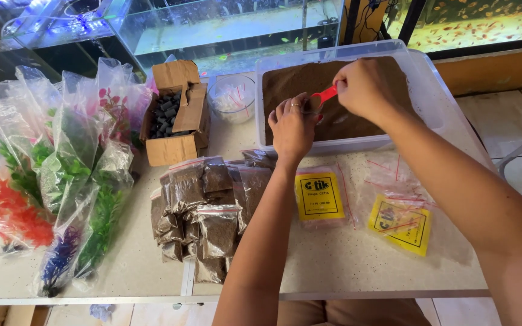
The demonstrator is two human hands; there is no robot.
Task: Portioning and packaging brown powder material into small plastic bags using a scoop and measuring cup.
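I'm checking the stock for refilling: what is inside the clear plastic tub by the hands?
The clear plastic tub holds brown granular powder. The right hand holds a red scoop over it; both hands cover part of the surface.

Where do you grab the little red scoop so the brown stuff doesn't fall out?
By the flat red handle of the scoop, coming from the right side, as the right hand does. The handle sticks out sideways over the tub, so pinching its end probably keeps the bowl end level.

Both forearms bare, no sleeves showing; a thin ring [295, 105] on one left hand [291, 128] finger, tan trousers [357, 313] below.
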